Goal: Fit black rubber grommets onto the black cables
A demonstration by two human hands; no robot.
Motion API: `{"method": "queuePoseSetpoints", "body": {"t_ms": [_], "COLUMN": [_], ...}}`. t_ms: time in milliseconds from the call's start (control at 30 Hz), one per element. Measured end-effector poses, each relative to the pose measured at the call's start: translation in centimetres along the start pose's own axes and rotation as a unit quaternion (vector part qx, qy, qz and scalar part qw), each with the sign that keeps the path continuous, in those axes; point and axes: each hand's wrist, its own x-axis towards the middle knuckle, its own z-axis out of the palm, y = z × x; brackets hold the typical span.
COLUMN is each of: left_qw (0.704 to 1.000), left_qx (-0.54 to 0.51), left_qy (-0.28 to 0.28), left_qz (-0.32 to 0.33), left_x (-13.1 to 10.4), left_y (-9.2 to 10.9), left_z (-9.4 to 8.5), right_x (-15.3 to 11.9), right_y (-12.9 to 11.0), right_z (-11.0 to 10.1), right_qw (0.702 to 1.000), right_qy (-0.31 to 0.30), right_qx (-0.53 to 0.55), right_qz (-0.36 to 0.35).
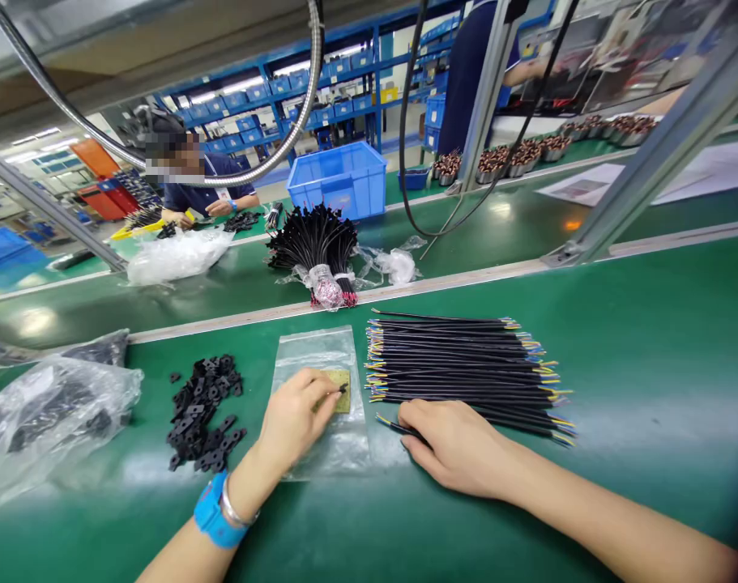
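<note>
My left hand (301, 413) is closed in a pinch on a small black plastic part (343, 389). It is over a yellowish square pad (343, 402) that lies on a clear plastic bag (350, 449). Loose black plastic parts (204, 413) lie in a heap left of that hand. My right hand (445, 441) is closed around a black cable (398, 426), whose stripped end with coloured wires points left toward the bag. Just beyond the right hand lies a row of black cables (454, 356) with bare yellow, blue and white wire ends.
A clear bag of black parts (58, 405) lies at the far left. Past the metal rail (247, 320) are a bundle of black wires (313, 239), a blue bin (338, 178) and copper-wound parts (508, 160). A slanted metal post (654, 138) rises at right. A co-worker (204, 178) sits opposite.
</note>
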Motion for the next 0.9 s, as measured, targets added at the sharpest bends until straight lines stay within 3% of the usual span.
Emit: {"method": "queuePoseSetpoints", "body": {"t_ms": [100, 200, 267, 333, 367, 433, 500, 533, 633, 900], "left_qw": [0.987, 0.978, 0.991, 0.994, 0.976, 0.894, 0.812, 0.788, 0.762, 0.741], "left_qx": [0.134, 0.173, 0.099, -0.073, -0.181, -0.381, -0.504, -0.536, -0.574, -0.607], "left_qy": [-0.046, -0.085, -0.081, -0.062, -0.053, -0.045, -0.047, -0.051, -0.069, -0.075], "left_qz": [0.073, 0.084, 0.05, -0.047, -0.113, -0.232, -0.29, -0.298, -0.294, -0.278], "left_x": [0.0, 0.3, 0.4, 0.3, 0.1, -0.4, -1.0, -1.3, -1.8, -1.9], "left_y": [0.6, 1.4, 1.9, 2.2, 2.3, 2.5, 2.9, 3.1, 3.5, 3.9], "left_z": [0.4, 0.4, 0.2, 0.0, 0.0, 0.0, 0.1, 0.1, 0.1, -0.2], "right_x": [-0.2, -0.3, -0.4, -0.5, -0.6, -0.7, -0.7, -0.6, -0.5, -0.8], "right_y": [-0.1, -0.4, -0.7, -1.0, -1.2, -1.7, -2.0, -2.0, -2.0, -1.5], "right_z": [-0.1, 0.0, 0.0, -0.1, -0.1, -0.2, -0.2, -0.1, 0.1, 0.1], "right_qw": [0.999, 0.994, 0.987, 0.977, 0.971, 0.96, 0.95, 0.946, 0.942, 0.951], "right_qy": [0.012, 0.05, 0.091, 0.138, 0.161, 0.2, 0.223, 0.23, 0.239, 0.234], "right_qx": [0.04, 0.091, 0.13, 0.16, 0.169, 0.184, 0.198, 0.204, 0.21, 0.174], "right_qz": [0.016, 0.017, -0.006, -0.032, -0.043, -0.066, -0.091, -0.103, -0.11, -0.104]}}
